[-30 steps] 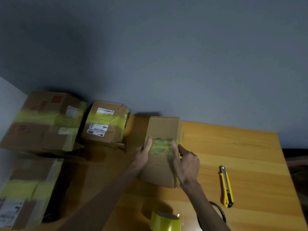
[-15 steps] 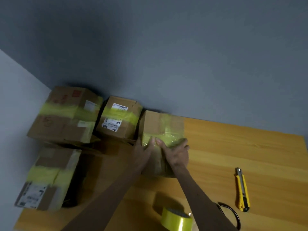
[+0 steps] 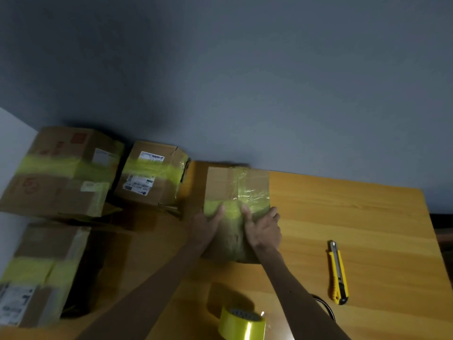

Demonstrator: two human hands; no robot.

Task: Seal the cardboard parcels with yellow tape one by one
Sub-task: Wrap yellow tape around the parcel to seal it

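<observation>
As thumbs point(image 3: 220, 210) press tape point(image 3: 232, 211), left hand point(image 3: 204, 228) and right hand point(image 3: 264, 230) clasp the parcel point(image 3: 220, 184).

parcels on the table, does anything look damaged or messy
The parcel held by the left hand and right hand has wrinkled tape over its top. The labelled parcel left of it has a crumpled, gaping right edge. Nothing is spilled.
</observation>
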